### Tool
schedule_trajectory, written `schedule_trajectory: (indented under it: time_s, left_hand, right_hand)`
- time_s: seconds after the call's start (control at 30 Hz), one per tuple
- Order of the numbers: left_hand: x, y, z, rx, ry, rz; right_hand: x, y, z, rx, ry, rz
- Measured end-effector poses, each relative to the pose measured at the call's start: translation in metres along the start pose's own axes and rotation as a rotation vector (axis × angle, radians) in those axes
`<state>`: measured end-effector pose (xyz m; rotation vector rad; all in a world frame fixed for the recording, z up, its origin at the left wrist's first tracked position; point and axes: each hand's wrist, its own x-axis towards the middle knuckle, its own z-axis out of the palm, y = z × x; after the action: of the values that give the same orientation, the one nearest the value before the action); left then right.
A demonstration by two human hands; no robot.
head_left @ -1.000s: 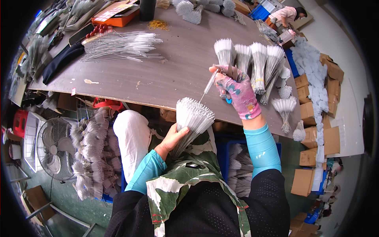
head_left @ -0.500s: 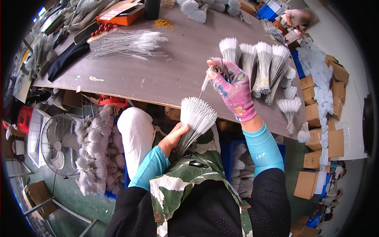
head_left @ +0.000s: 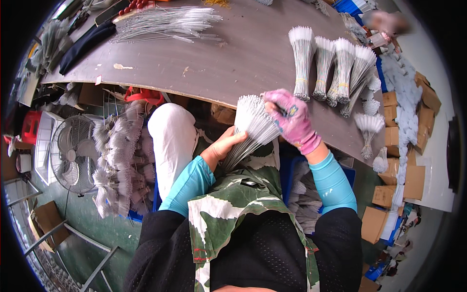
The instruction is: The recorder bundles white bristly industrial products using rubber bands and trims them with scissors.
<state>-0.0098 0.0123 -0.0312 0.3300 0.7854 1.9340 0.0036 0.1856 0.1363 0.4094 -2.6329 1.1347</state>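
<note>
My left hand (head_left: 226, 147) is closed round the stems of a bundle of thin wire tube brushes (head_left: 254, 120), white bristle ends fanned upward, held above my lap. In a pink flowered glove with bare fingertips, my right hand (head_left: 292, 119) is curled at the bundle's upper right side. Motion blurs its fingers, and I cannot make out what they hold. Several banded bundles of the same brushes (head_left: 344, 68) stand in a row on the table to the right. A loose heap of wire brushes (head_left: 168, 23) lies at the far left of the table.
The brown table (head_left: 243, 58) has its near edge just beyond my knees. Beside my left leg hang clustered brushes (head_left: 121, 155), with a floor fan (head_left: 72, 155) further left. A blue crate of brushes (head_left: 304, 194) sits under my right arm. Cardboard boxes (head_left: 413, 182) line the right.
My right hand has come down from above the table to the side of the bundle. The single brush and dark metal tool seen in it before no longer show. My view has shifted slightly.
</note>
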Motion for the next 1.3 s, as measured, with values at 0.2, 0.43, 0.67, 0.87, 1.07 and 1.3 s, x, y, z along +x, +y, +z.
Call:
schedule_trajectory:
  time_s: [0.2, 0.43, 0.67, 0.87, 1.07, 1.3]
  left_hand:
    - [-0.004, -0.003, 0.006, 0.039, 0.053, 0.015]
    - [-0.004, -0.002, 0.008, 0.016, 0.083, 0.057]
    - [-0.002, -0.005, 0.002, 0.044, 0.085, 0.074]
    - [-0.002, -0.009, -0.011, 0.028, 0.072, 0.042]
    - [0.004, -0.004, -0.008, -0.09, -0.087, -0.091]
    - [-0.004, 0.01, 0.015, 0.129, 0.316, 0.151]
  right_hand:
    - [-0.019, -0.001, 0.009, -0.035, -0.028, 0.004]
    - [-0.016, 0.001, 0.01, -0.07, -0.035, -0.091]
    - [-0.013, 0.007, -0.008, 0.29, -0.073, 0.072]
    - [-0.042, 0.028, -0.026, 0.54, -0.131, 0.525]
    - [-0.057, 0.015, 0.032, 0.612, 0.117, 0.473]
    - [-0.054, -0.002, 0.057, 0.496, 0.422, 0.453]
